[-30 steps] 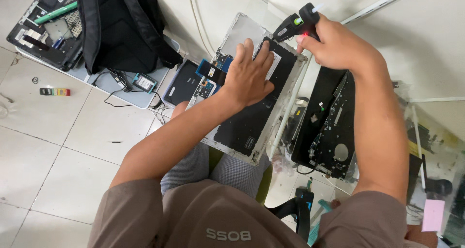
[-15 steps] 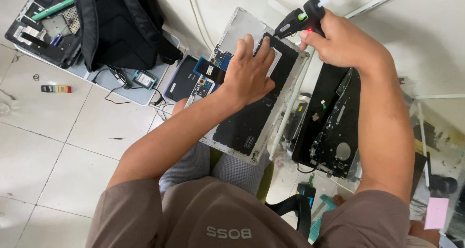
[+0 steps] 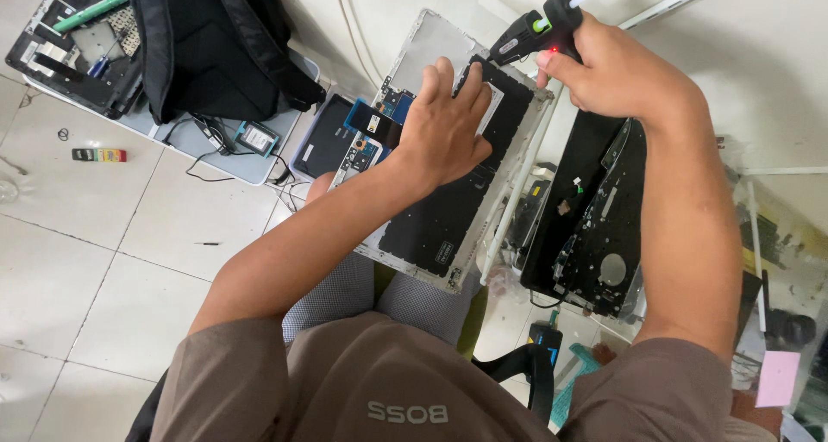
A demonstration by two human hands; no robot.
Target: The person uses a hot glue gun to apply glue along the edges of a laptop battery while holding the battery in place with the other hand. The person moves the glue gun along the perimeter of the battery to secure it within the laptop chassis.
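Left hand (image 3: 444,127) pressed flat, right hand (image 3: 617,71) seemingly in closed grip

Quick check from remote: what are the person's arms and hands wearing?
Both hands, left and right, are bare: no gloves, rings or watch visible. Both forearms are uncovered. A short-sleeved brown shirt ends near the elbows, its sleeves loose and plain.
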